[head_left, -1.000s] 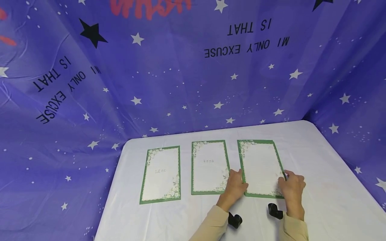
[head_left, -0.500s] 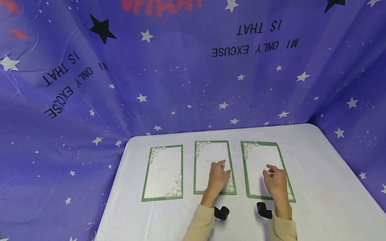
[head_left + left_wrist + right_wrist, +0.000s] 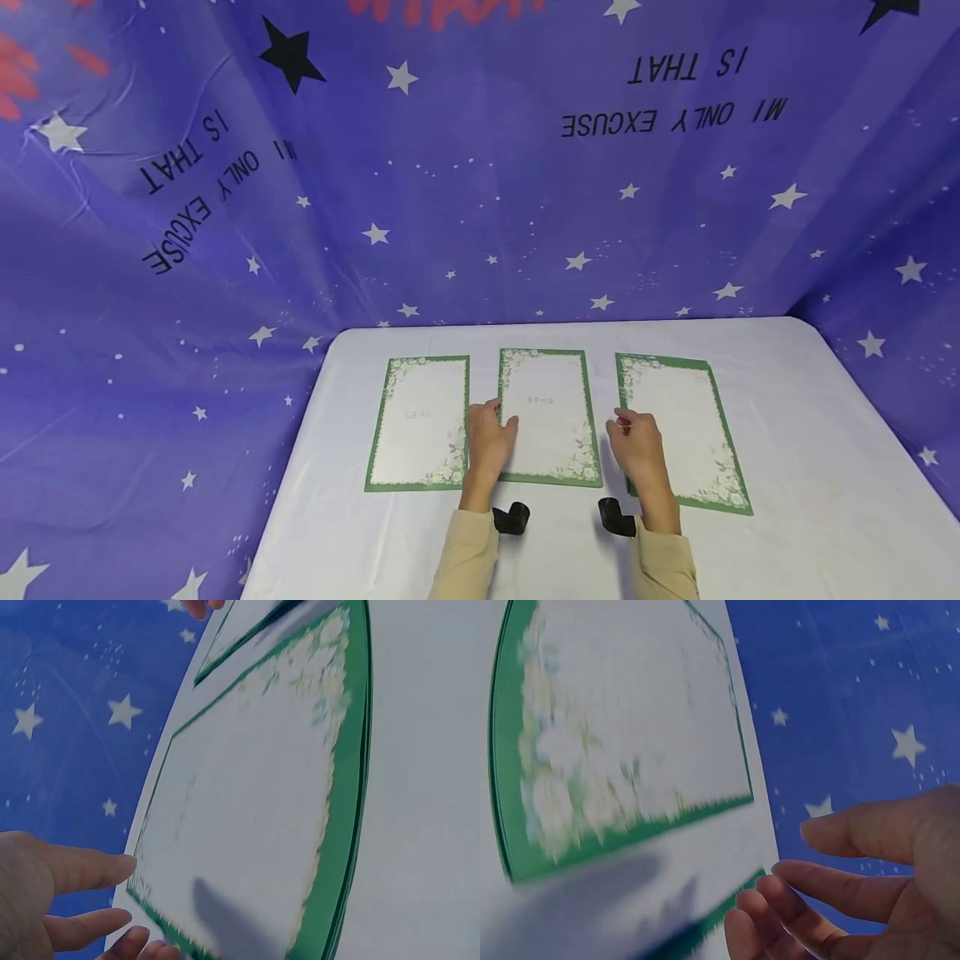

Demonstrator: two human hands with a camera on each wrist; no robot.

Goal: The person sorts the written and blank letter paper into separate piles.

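Note:
Three white paper sheets with green borders and flowered corners lie side by side on the table: a left sheet [image 3: 420, 433], a middle sheet [image 3: 547, 417] and a right sheet [image 3: 690, 433]. Faint handwriting marks the left and middle ones. My left hand [image 3: 487, 446] hovers at the middle sheet's left edge, thumb and fingers spread, nothing held. My right hand [image 3: 641, 450] is over the right sheet's left edge with fingers slightly bent and nothing in them. In the left wrist view, the near edge of the green-bordered sheet [image 3: 345, 802] shows layers, like a thin stack.
A white cloth covers the table [image 3: 817, 467]. Behind and beside it hangs a purple-blue curtain [image 3: 480, 208] with stars and lettering. A black wrist mount [image 3: 512, 518] sits by the left sleeve, and another black mount [image 3: 617, 518] by the right.
Both hands have left the right sheet's sides and moved leftward, the left to the middle sheet's left edge, the right to the gap beside the right sheet. The head view has shifted slightly.

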